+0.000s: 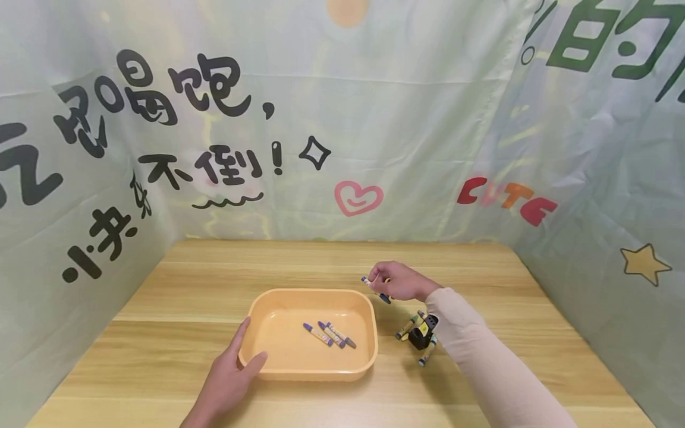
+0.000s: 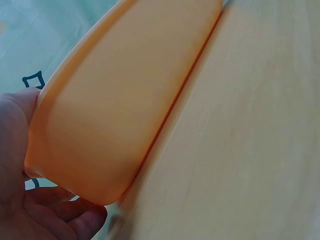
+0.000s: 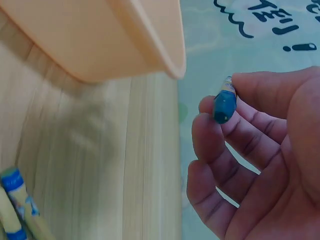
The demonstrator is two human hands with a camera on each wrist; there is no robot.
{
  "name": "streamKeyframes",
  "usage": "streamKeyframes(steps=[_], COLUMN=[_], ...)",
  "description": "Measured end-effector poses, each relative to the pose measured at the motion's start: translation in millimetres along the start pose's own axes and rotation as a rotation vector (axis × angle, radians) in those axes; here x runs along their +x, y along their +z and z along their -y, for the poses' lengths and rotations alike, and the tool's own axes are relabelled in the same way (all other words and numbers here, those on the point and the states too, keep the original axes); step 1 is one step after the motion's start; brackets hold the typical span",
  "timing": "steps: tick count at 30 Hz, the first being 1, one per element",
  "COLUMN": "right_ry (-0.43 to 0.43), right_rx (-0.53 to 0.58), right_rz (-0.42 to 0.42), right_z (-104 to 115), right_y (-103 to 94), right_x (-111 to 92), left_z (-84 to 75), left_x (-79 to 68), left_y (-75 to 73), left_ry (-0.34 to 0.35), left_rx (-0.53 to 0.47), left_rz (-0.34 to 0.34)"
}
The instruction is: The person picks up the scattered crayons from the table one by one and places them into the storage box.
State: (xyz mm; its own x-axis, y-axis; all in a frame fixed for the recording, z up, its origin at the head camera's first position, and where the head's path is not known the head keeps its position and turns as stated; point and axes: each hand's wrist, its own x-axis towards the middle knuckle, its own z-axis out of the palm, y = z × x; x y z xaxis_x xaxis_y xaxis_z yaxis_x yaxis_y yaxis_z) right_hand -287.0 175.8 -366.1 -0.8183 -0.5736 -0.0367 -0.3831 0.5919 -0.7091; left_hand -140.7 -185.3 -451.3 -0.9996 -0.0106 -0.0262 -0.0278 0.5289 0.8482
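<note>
My left hand grips the near left corner of a light orange plastic tray, thumb over the rim and fingers along the outer wall. In the left wrist view, the tray's outer side fills the middle, with the fingers curled beneath its corner. Beyond the tray's right side, above the table, my right hand pinches a crayon with a blue end between thumb and fingertips. Inside the tray, towards its right, lie three paper-wrapped crayons with bluish and grey tips.
More crayons lie on the wooden table right of the tray, partly hidden by the black wrist camera. Printed cloth walls stand behind the table and at both sides.
</note>
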Motion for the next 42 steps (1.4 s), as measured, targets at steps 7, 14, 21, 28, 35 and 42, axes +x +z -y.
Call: streamKeyframes(steps=[7,14,21,28,35,42], right_ry=[-0.008,0.004,0.001,0.014,0.095,0.216], right_rx=[0.017,0.083,0.090,0.081,-0.046,-0.303], right_rz=[0.029,0.071,0.118,0.150,0.215,0.256], right_z=[13.9,25.2,35.5,43.4,50.2,62.9], right_y=[5.9,14.4,27.9,37.3,45.8,58.3], right_x=[3.5,10.9,19.8,25.6,34.8,40.2], left_z=[-1.4,-2.6,-2.6,-3.4,-4.3,-2.2], left_x=[-1.5,-1.7,-1.7,-0.1,0.4,-0.4], left_y=[0.1,-1.6,-2.0,-0.3,-1.0,-0.9], left_ry=[-0.002,-0.002,-0.003,-0.013,0.004,-0.006], left_rx=[0.011,0.019,0.016,0.011,0.029,0.043], left_rz=[0.000,0.007,0.006,-0.001,0.009,0.002])
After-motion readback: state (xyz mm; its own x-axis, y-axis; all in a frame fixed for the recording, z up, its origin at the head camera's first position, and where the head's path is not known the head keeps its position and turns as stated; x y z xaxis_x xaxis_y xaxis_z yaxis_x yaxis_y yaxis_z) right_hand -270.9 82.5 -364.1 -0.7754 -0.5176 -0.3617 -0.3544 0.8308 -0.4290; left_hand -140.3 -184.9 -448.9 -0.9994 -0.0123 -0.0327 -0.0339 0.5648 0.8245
